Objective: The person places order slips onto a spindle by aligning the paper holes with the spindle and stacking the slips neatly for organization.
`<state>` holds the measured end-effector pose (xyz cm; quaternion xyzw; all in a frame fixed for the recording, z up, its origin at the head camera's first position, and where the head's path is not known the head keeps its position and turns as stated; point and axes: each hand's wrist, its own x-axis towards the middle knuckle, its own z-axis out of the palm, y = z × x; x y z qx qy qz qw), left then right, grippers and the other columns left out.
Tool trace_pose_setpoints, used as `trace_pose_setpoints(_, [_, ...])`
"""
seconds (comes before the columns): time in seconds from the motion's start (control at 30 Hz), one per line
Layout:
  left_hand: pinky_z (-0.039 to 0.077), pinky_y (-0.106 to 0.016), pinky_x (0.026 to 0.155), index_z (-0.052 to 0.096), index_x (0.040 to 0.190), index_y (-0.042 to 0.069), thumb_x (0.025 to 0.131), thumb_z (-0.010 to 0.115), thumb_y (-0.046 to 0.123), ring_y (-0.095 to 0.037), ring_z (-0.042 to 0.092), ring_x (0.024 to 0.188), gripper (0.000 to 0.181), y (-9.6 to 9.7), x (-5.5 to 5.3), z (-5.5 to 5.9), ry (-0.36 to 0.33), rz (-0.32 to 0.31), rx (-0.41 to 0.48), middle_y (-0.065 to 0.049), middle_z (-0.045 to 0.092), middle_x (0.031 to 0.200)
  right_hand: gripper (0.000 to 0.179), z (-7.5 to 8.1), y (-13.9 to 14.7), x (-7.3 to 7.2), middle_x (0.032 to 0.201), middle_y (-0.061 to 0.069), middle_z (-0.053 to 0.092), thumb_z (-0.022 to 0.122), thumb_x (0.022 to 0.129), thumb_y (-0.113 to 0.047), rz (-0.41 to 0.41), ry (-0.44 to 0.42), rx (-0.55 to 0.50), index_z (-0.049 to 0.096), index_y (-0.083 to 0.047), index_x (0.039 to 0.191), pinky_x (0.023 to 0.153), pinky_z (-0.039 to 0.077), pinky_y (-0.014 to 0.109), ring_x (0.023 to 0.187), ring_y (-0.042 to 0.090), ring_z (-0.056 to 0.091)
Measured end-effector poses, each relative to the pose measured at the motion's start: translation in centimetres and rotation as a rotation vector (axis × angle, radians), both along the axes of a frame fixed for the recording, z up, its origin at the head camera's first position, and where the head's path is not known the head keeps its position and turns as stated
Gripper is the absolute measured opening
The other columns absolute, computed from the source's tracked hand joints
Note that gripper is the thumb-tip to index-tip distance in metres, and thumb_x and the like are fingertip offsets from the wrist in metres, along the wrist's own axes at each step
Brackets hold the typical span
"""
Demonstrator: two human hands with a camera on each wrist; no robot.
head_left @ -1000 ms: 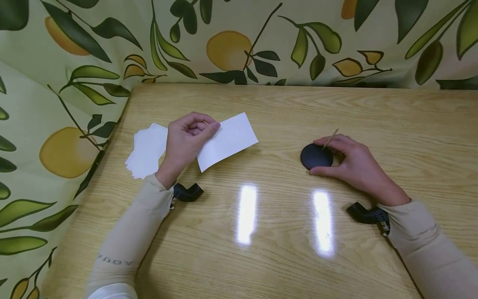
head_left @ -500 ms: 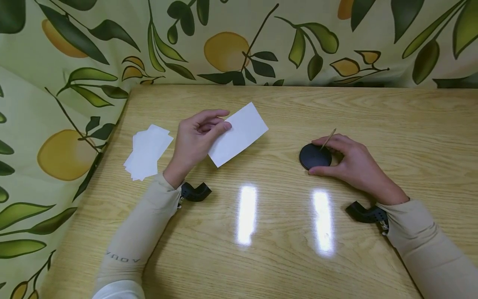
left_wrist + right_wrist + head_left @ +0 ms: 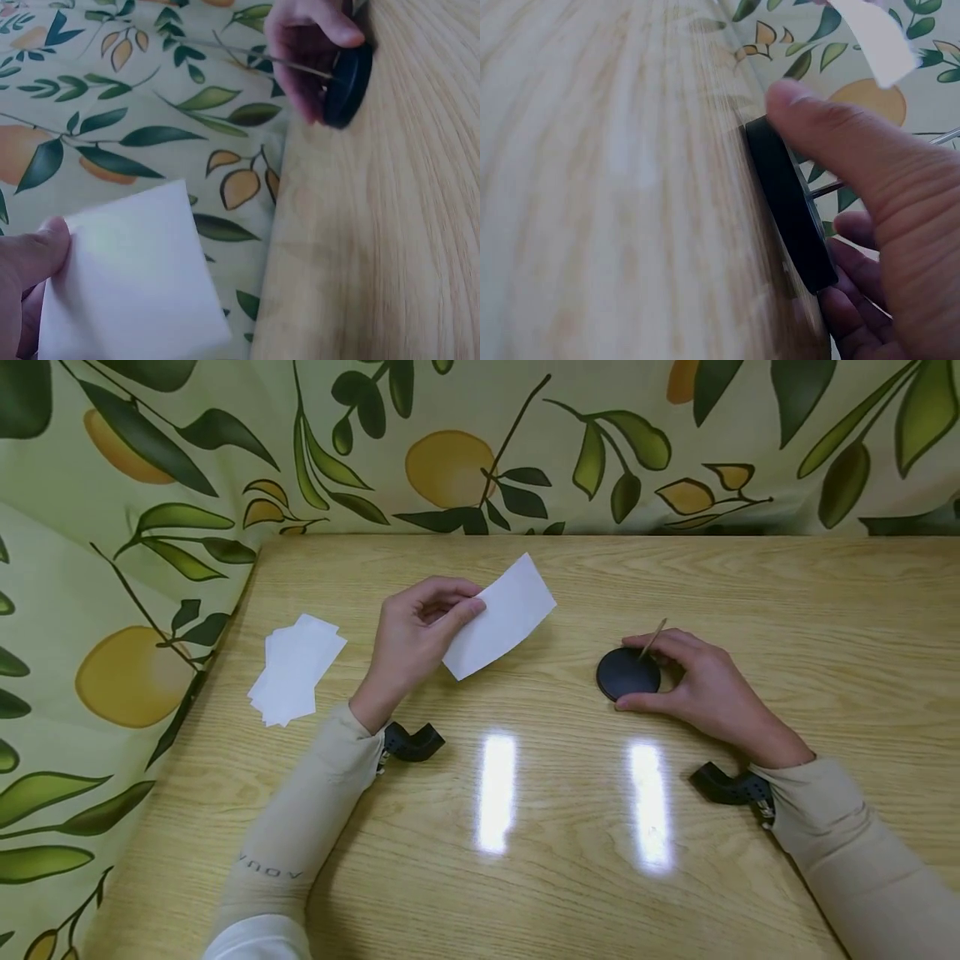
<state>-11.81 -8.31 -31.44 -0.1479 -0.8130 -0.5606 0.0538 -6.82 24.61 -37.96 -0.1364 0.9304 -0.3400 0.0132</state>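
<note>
Paper rectangle, left of the black disc, we pinch by one edge in our left hand, likely keeping its face unobstructed, while our right hand grips the disc's rim, presumably steadying its slender stick.

Near the left edge of the desk, a paper pile is laid; rightward, one sheet is held between pile and disc.
</note>
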Motion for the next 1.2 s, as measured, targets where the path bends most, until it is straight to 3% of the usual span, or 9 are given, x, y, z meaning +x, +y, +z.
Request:
trace_pose_setpoints(0.23, [0.053,-0.019,0.073,0.069,0.099,0.002,0.088,0.072,0.016,-0.008,0.065,0.081,0.018,1.4,0.0,0.3,-0.005,-0.037,0.068,-0.013,0.070,0.095,0.070,1.2,0.1,0.3,0.119,0.000,0.064,0.087,0.070,-0.038,-0.026,-0.001,-0.083,0.059,-0.023,0.132,0.087,0.036,0.019,0.102,0.007,0.052])
trace_pose_setpoints(0.33, [0.052,-0.019,0.072,0.068,0.099,0.001,0.089,0.070,0.015,-0.008,0.065,0.081,0.017,1.9,0.0,0.5,-0.014,-0.057,0.099,-0.013,0.068,0.095,0.058,2.1,0.3,0.2,0.119,-0.001,0.064,0.081,0.080,-0.025,-0.029,0.062,-0.150,0.058,-0.021,0.133,0.085,0.038,0.014,0.102,-0.001,0.052])
trace_pose_setpoints(0.47, [0.052,-0.020,0.072,0.066,0.098,-0.001,0.091,0.068,0.012,-0.009,0.064,0.081,0.015,2.4,0.0,0.8,-0.005,-0.095,0.115,-0.013,0.067,0.093,0.041,3.4,0.5,0.0,0.116,-0.015,0.064,0.068,0.090,-0.009,-0.042,0.169,-0.242,0.061,-0.014,0.130,0.084,0.040,0.009,0.102,-0.006,0.054])
trace_pose_setpoints(0.57, [0.053,-0.021,0.074,0.065,0.099,-0.001,0.091,0.067,0.011,-0.010,0.064,0.081,0.014,2.8,0.1,1.1,-0.006,-0.130,0.121,-0.014,0.067,0.094,0.031,4.5,0.5,0.0,0.112,-0.027,0.061,0.062,0.094,-0.007,-0.067,0.213,-0.302,0.064,-0.008,0.125,0.084,0.041,0.006,0.101,-0.005,0.057])
trace_pose_setpoints(0.67, [0.053,-0.022,0.076,0.065,0.100,-0.001,0.091,0.067,0.010,-0.010,0.064,0.083,0.014,3.1,0.3,1.3,-0.023,-0.166,0.125,-0.015,0.067,0.096,0.027,5.7,0.3,-0.2,0.109,-0.028,0.062,0.057,0.098,-0.011,-0.090,0.249,-0.337,0.065,-0.004,0.122,0.081,0.042,0.007,0.099,-0.006,0.059])
trace_pose_setpoints(0.87, [0.054,-0.025,0.076,0.064,0.099,-0.002,0.091,0.066,0.009,-0.012,0.065,0.083,0.013,3.6,0.8,1.6,-0.032,-0.235,0.119,-0.017,0.069,0.096,0.022,8.4,-1.1,-0.8,0.104,-0.026,0.064,0.063,0.094,-0.015,-0.096,0.304,-0.266,0.072,-0.012,0.114,0.078,0.037,0.015,0.095,-0.007,0.055])
trace_pose_setpoints(1.0, [0.055,-0.025,0.077,0.064,0.099,-0.002,0.091,0.066,0.009,-0.013,0.065,0.083,0.013,3.8,1.0,1.7,-0.024,-0.259,0.120,-0.017,0.069,0.096,0.021,9.9,-2.3,-0.7,0.108,-0.013,0.066,0.071,0.089,-0.022,-0.091,0.275,-0.146,0.074,-0.020,0.110,0.083,0.034,0.016,0.102,-0.009,0.049])
trace_pose_setpoints(1.1, [0.055,-0.026,0.078,0.063,0.099,-0.002,0.091,0.066,0.009,-0.012,0.064,0.083,0.013,3.9,1.2,1.9,-0.014,-0.270,0.123,-0.017,0.068,0.097,0.019,10.6,-2.7,-0.6,0.109,-0.002,0.067,0.074,0.087,-0.023,-0.067,0.256,-0.094,0.075,-0.018,0.105,0.087,0.031,0.019,0.107,-0.009,0.044])
trace_pose_setpoints(1.2, [0.055,-0.027,0.078,0.063,0.099,-0.001,0.092,0.066,0.009,-0.013,0.064,0.084,0.013,3.9,1.4,2.1,-0.001,-0.282,0.127,-0.016,0.068,0.096,0.012,10.9,-2.9,-0.5,0.104,-0.010,0.066,0.075,0.085,-0.020,-0.043,0.259,-0.089,0.076,-0.013,0.095,0.090,0.029,0.022,0.107,-0.007,0.041])
